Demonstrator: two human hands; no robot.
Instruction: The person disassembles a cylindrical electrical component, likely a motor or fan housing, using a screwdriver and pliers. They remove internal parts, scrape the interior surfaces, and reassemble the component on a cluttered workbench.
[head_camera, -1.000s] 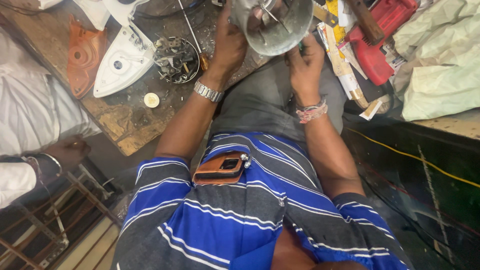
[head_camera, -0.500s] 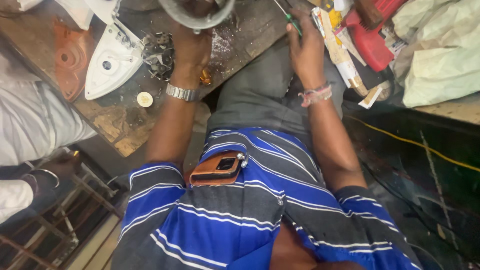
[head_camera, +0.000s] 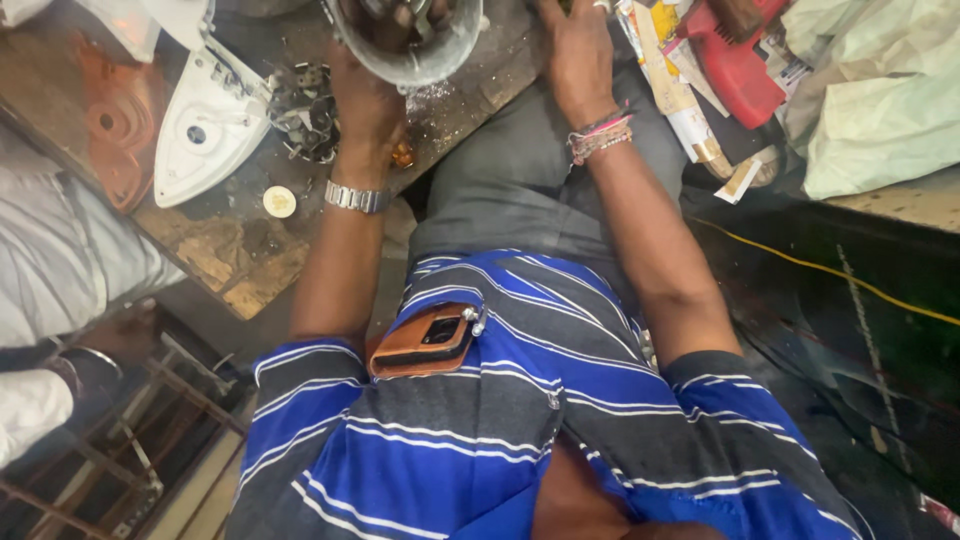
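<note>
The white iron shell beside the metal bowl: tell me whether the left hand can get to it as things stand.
Probably yes. The left hand grips the metal bowl, and the white iron shell lies just beside it on the wooden bench; only a heap of small metal parts sits between. It would have to release the bowl first.

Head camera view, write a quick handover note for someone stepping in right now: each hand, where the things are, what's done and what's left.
Left hand: holding the round metal bowl-shaped housing from below, at the top edge of the view; small parts sit inside it.
Right hand: resting palm-down on the worn wooden bench, fingertips cut off by the frame, so any small tool there cannot be confirmed.
Nearby: a tangle of metal parts left of the housing, a white iron body upside down, a small round cap, a red power tool on the right.
Done: housing is opened up. Left: parts remain loose on the bench.
</note>
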